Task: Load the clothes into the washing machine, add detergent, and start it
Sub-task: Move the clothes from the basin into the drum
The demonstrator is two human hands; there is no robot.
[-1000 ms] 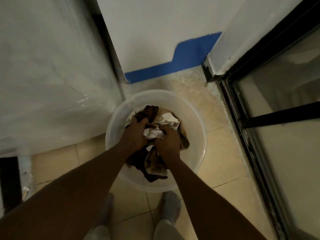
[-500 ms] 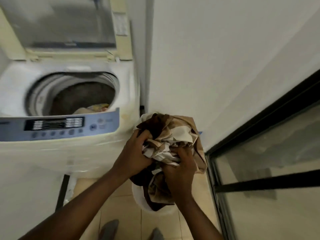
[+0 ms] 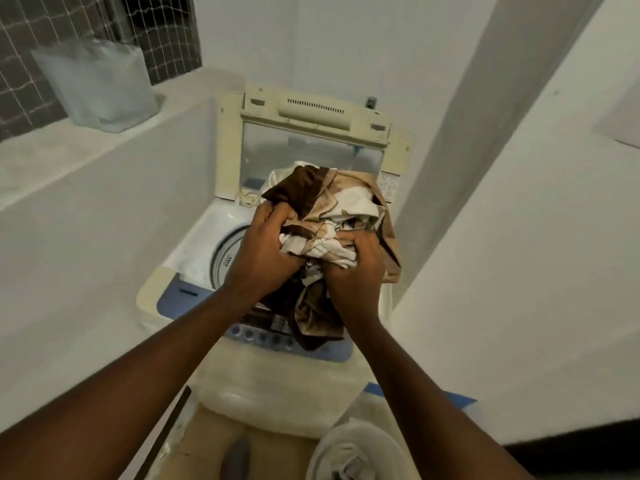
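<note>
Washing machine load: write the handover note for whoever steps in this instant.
Left hand and right hand: both grip the bundle of clothes, held over the machine's top opening.
Washing machine: lid up; bundle not yet in the drum.
Basin: on the floor by the machine, contents unclear.
Left to do: drop the bundle in, add detergent (none identifiable in view), shut the lid, start at the control panel.

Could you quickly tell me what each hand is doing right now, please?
Left hand: closed, gripping the bundle of clothes.
Right hand: closed, gripping the same bundle of clothes.
</note>
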